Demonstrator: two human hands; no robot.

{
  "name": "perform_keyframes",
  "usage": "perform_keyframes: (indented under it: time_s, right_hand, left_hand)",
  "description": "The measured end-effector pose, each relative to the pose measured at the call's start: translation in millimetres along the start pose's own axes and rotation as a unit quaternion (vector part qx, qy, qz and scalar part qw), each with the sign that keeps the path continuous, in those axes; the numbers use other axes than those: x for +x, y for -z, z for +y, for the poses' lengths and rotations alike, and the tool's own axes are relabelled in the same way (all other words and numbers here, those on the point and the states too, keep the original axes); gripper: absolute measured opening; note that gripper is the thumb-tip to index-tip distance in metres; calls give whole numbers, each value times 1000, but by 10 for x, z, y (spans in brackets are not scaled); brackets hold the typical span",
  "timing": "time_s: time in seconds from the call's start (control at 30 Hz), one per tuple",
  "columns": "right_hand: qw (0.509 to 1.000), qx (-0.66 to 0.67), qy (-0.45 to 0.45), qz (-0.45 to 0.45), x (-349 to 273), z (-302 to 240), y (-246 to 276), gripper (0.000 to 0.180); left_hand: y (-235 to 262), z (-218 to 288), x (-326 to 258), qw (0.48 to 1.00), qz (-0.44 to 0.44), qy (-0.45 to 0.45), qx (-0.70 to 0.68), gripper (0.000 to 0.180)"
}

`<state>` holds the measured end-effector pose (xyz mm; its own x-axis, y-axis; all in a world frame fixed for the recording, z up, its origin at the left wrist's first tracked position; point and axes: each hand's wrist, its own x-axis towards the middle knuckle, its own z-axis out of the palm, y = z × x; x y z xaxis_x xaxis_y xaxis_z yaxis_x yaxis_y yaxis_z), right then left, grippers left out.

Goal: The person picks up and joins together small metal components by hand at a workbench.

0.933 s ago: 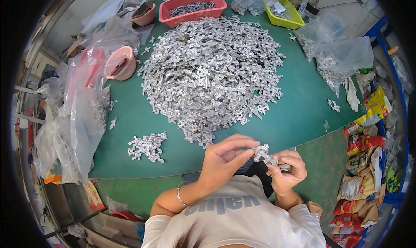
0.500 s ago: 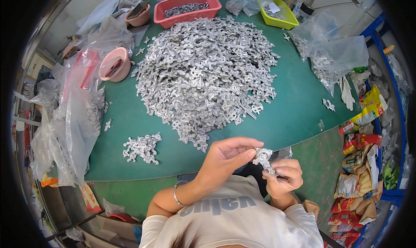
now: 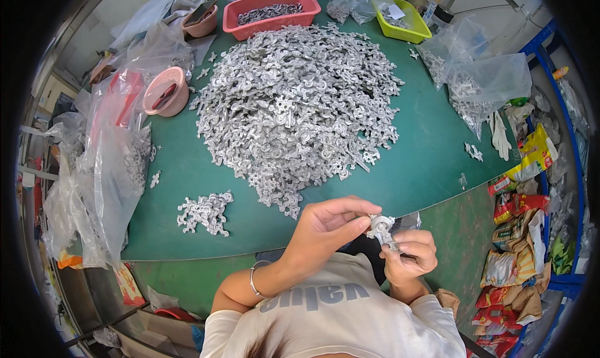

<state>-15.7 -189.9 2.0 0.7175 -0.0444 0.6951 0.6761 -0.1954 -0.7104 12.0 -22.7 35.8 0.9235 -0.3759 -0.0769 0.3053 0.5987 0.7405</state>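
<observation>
A small silver metal part [image 3: 380, 226] is held between both hands just off the near edge of the green table [image 3: 431, 145]. My left hand [image 3: 331, 223] pinches it from the left with thumb and fingers. My right hand [image 3: 409, 255] grips it from below, along with a thin dark tool. A big heap of the same silver parts [image 3: 294, 108] covers the middle of the table. A small separate pile of parts [image 3: 205, 211] lies at the near left.
Clear plastic bags [image 3: 106, 170] hang off the left edge, more bags with parts [image 3: 481, 83] at the right. A red tray [image 3: 272, 11], a yellow tray [image 3: 400, 20] and two pink bowls [image 3: 165, 92] stand at the back and left. Snack packets [image 3: 519, 233] pile at the right.
Both hands stay at the near table edge with the part between them; they have shifted slightly as the part is worked. The piles have not moved.
</observation>
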Motion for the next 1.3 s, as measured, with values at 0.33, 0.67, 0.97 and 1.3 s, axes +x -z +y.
perform_keyframes:
  time_s: [0.33,0.67,0.97,1.3]
  right_hand:
    - [1000,-14,0,-4,-13,-32,10,35]
    - [998,-34,44,-23,11,-48,5,38]
    - [998,-34,40,-28,1,-54,6,39]
    - [999,-32,30,-24,-10,-69,-2,38]
  left_hand:
    - [-21,18,-13,999,-1,27,-21,19]
    - [-14,28,-19,999,-11,37,-26,20]
    - [-10,16,-32,998,-2,40,-43,20]
    - [2,2,-30,996,-5,58,-63,21]
